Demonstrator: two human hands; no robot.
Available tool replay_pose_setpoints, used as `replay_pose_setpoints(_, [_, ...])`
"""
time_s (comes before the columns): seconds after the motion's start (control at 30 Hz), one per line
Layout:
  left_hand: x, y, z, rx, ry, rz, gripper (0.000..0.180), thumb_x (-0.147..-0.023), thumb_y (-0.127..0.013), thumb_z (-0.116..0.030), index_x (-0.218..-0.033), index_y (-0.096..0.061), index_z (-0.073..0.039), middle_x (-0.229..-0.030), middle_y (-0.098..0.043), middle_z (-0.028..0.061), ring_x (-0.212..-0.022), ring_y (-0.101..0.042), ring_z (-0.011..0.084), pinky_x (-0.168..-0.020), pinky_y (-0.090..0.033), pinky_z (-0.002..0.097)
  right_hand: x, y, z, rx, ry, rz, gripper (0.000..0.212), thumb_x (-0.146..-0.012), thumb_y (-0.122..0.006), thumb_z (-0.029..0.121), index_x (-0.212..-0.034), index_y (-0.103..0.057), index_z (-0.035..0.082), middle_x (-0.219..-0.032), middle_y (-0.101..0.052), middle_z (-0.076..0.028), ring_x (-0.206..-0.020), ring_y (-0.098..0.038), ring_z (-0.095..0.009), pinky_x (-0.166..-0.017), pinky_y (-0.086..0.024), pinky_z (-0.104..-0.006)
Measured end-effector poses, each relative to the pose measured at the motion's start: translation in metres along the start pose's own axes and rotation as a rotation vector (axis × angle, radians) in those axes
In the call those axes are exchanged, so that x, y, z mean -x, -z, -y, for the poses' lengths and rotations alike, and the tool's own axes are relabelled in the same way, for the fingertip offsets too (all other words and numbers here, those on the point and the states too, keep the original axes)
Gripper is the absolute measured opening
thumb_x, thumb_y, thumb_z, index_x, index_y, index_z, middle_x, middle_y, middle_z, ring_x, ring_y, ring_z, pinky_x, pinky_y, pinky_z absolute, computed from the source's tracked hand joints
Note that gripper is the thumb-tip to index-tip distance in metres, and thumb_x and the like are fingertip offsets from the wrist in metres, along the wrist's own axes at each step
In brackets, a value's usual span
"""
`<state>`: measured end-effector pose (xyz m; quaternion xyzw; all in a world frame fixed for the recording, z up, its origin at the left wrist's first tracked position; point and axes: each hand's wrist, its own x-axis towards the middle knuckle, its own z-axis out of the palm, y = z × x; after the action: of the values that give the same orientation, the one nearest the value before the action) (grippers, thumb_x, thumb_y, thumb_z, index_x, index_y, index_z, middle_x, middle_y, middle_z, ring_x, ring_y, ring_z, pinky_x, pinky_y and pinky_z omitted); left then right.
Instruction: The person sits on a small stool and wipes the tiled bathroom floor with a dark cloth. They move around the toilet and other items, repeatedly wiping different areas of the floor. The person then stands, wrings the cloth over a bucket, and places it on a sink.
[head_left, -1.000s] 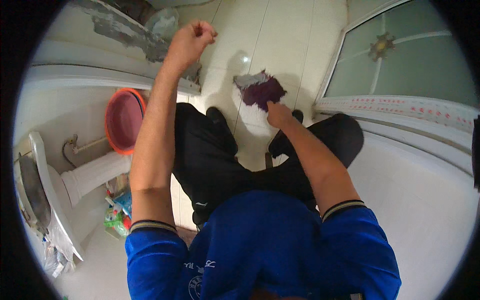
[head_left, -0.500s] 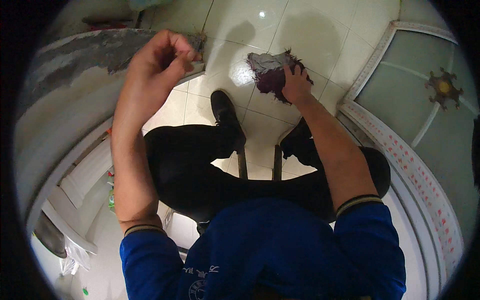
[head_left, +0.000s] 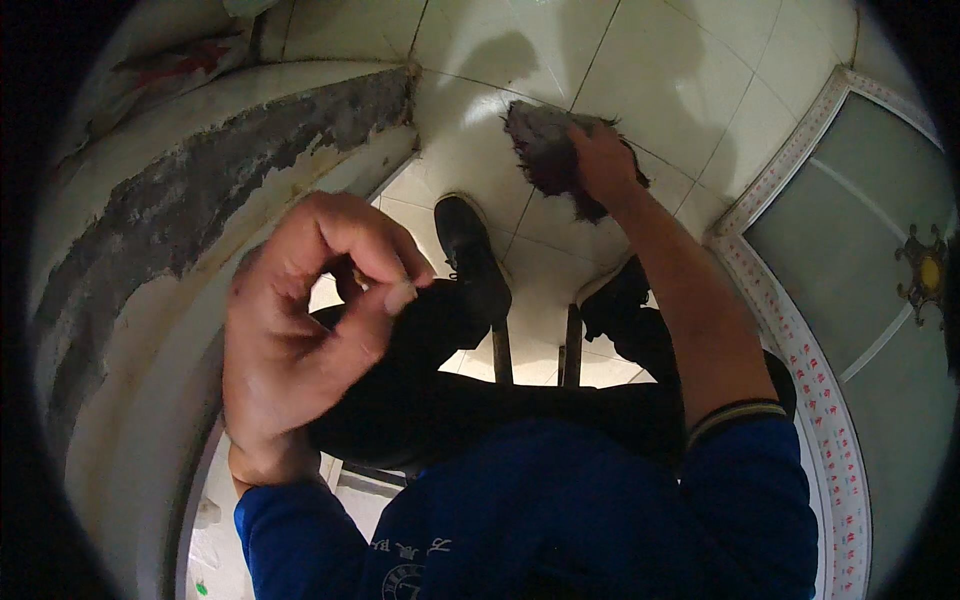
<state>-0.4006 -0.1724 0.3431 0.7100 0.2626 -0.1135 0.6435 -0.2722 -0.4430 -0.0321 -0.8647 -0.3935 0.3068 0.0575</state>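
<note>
A frayed rag (head_left: 545, 140), grey on one part and dark purple on the rest, lies bunched on the tiled floor ahead of my feet. On its right side my right hand (head_left: 607, 167) presses down and grips the cloth, its fingers bent and partly hidden. My left hand (head_left: 315, 300) is raised close to the camera above my left knee, away from the rag. Its thumb and index finger pinch together. Whatever sits between those fingertips, if anything, is too small to make out.
A low wall with patchy grey plaster (head_left: 215, 190) curves along the left. On the right stands a frosted-glass door (head_left: 830, 190) with a white, red-printed frame. Stool legs (head_left: 502, 352) show between my dark shoes (head_left: 470, 245). A bag lies at the upper left.
My left hand has come back from over the wall, nearer to me and the camera, still pinched. The right hand stays at the rag, its fingers now less spread. The view has shifted slightly.
</note>
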Motion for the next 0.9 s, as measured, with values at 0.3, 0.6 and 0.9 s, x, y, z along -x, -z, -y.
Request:
replay_pose_setpoints(0.3, [0.0, -0.001, 0.007, -0.026, -0.048, -0.021, 0.016, -0.085, -0.065, 0.007, -0.094, -0.061, -0.006, -0.093, -0.069, 0.0094, -0.086, -0.067, 0.0158, -0.07, -0.047, 0.025, -0.097, 0.001, 0.146, -0.023, 0.338, -0.353, 0.056, -0.084, -0.072, 0.02, -0.139, -0.06, 0.021, -0.147, -0.051, -0.017, -0.137, -0.046, -0.048, -0.095, -0.049, -0.0684])
replay_pose_setpoints(0.6, [0.001, 0.0, 0.011, -0.042, -0.037, -0.008, 0.019, -0.084, -0.062, 0.009, -0.096, -0.06, -0.005, -0.094, -0.067, 0.0104, -0.087, -0.067, 0.019, -0.079, -0.05, 0.0282, -0.077, -0.018, 0.148, 0.055, 0.174, -0.028, 0.064, -0.091, -0.07, 0.026, -0.152, -0.052, 0.03, -0.164, -0.036, -0.013, -0.154, -0.025, -0.047, -0.106, -0.033, -0.0823])
replay_pose_setpoints(0.9, [0.005, 0.0, 0.01, -0.112, -0.03, -0.013, 0.014, -0.09, -0.064, 0.004, -0.098, -0.057, -0.005, -0.096, -0.065, 0.0097, -0.087, -0.064, 0.0161, -0.08, -0.051, 0.0285, 0.053, -0.035, 0.02, 0.078, -0.018, 0.067, 0.054, -0.088, -0.067, 0.011, -0.139, -0.061, 0.028, -0.161, -0.04, -0.011, -0.151, -0.03, -0.049, -0.104, -0.041, -0.0766])
